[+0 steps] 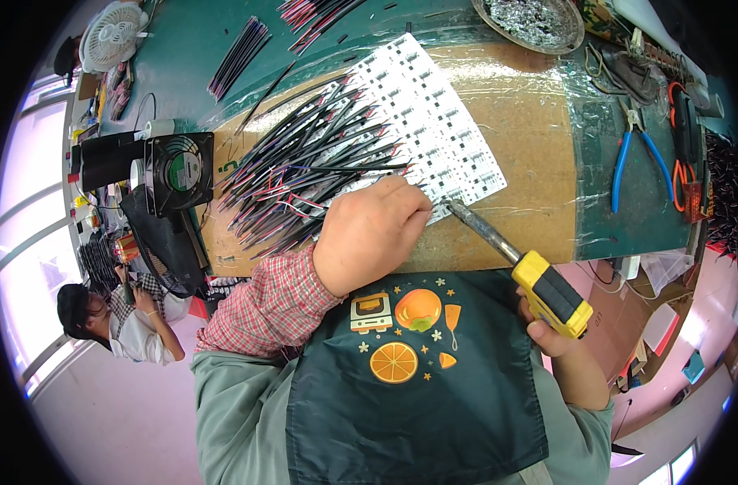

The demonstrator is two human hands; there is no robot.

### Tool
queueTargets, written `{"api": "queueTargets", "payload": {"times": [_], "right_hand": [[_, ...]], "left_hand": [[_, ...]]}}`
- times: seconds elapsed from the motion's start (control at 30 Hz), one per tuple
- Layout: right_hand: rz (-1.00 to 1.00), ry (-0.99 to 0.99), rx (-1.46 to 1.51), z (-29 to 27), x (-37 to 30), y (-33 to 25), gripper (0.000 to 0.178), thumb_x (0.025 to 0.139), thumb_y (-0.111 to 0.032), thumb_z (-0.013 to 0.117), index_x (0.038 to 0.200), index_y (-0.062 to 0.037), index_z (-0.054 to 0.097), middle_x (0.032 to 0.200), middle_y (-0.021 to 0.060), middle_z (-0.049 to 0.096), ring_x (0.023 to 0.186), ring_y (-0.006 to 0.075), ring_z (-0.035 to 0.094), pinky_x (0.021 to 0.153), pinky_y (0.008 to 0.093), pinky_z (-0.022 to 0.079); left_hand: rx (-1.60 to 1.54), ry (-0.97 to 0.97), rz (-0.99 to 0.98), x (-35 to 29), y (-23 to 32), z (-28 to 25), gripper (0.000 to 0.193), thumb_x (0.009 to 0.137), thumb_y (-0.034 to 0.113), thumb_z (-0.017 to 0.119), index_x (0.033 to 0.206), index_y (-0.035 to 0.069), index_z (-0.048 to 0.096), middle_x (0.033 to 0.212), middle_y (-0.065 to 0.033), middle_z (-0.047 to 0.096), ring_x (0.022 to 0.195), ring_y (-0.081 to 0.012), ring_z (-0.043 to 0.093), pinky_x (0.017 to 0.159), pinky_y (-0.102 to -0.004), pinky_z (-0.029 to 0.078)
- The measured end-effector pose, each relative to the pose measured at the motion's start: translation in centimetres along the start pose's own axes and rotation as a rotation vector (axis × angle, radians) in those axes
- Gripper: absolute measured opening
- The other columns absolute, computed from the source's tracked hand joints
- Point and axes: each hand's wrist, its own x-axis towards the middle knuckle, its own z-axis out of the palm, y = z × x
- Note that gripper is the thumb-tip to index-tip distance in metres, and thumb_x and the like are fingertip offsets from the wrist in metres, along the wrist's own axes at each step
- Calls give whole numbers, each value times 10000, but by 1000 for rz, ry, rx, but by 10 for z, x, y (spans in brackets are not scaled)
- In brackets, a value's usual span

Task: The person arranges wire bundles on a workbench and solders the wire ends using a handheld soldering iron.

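Note:
My left hand [377, 230] lies over the near edge of a white sheet of small circuit boards [446, 129], thumb and fingertips pinched together. What is between those fingertips is hidden. Many black and red wires [296, 162] fan out leftward from the boards, some running under this hand. My right hand [548, 333] is closed round the yellow-and-black handle of a soldering iron [551, 291]. Its metal tip points up and left, at the near edge of the sheet, close beside my left fingertips. Whether the tip touches the board I cannot tell.
A brown work board [539, 162] lies under the sheet on the green table [603, 218]. A small black fan [179, 171] stands at the left. Blue-handled pliers [634, 153] lie right, a metal dish [539, 24] at the back. Another person [134, 315] sits at far left.

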Motion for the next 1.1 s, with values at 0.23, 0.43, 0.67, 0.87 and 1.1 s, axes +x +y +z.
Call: {"api": "queueTargets", "payload": {"times": [0.23,0.43,0.67,0.87,1.1], "right_hand": [[-10,-25,-68,-1,-1,3,244,776,-260,702,808,-61,565,711,65,548,600,229,531,548,333,412],[-26,-13,-58,-2,-2,7,258,782,-279,706,810,-59,573,694,58,537,593,221,536,541,318,414],[-2,57,137,-2,12,-5,286,787,-298,732,842,-64,577,676,39,518,582,173,511,537,294,406],[15,211,398,12,46,-56,820,716,-440,799,1288,16,429,676,-5,436,545,102,420,474,242,335],[-18,261,500,13,84,-107,806,732,-389,797,1321,7,414,689,-11,449,570,97,433,514,239,341]], "left_hand": [[-1,18,32,0,-1,1,40,776,82,676,809,64,662,753,-86,601,699,-273,615,610,-358,495],[-2,23,26,1,0,5,39,781,90,676,811,69,664,746,-84,594,689,-274,613,602,-357,493],[-2,-4,13,2,-6,-2,40,788,102,672,814,72,664,757,-84,596,695,-276,616,607,-359,495],[22,-157,82,5,0,-57,144,803,145,661,930,77,665,834,-100,615,787,-298,623,680,-383,504],[250,-43,80,57,-30,-172,226,812,193,667,977,38,667,864,-144,647,800,-303,633,706,-386,501]]}}
